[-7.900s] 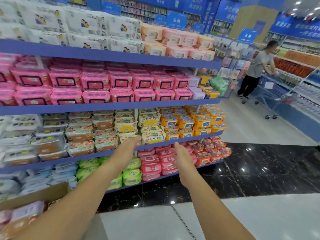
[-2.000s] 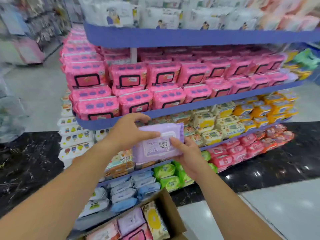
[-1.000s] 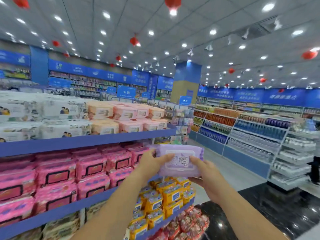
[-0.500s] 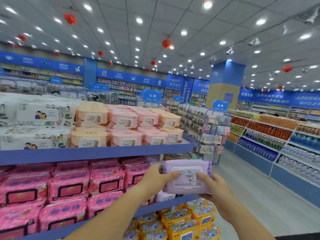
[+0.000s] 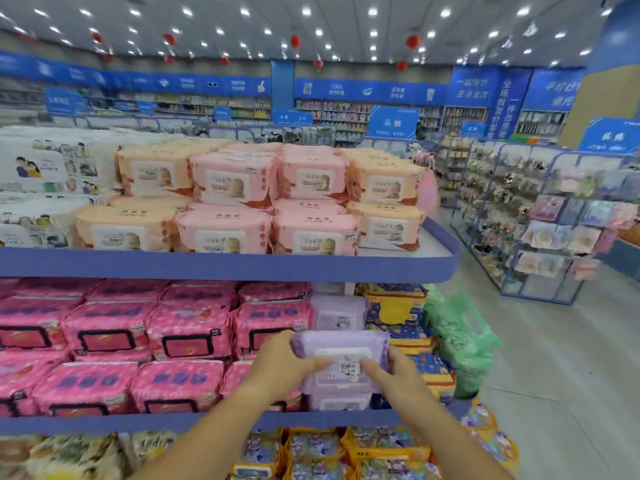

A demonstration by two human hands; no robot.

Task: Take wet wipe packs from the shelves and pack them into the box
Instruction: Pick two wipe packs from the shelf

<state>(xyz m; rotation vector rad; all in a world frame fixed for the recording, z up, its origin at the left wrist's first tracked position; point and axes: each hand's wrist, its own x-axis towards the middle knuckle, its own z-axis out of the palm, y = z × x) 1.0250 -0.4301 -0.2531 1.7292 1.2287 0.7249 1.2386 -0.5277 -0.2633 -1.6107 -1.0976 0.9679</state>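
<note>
The purple wet wipe pack sits near 6 o'clock, just in front of the middle shelf, with the left hand at its 9 o'clock end and the right hand at its 3 o'clock end, each grip closed on it with a thumb across the face. It looks bound for the box, which is out of view: best kept level, squeezed lightly, and drawn clear of the purple stack at its 12 o'clock.

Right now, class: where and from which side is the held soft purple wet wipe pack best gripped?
Probably by its two short ends, from both sides, as the left hand and right hand hold the soft purple wet wipe pack: it is wide and soft, so thumbs brace its front.
</note>
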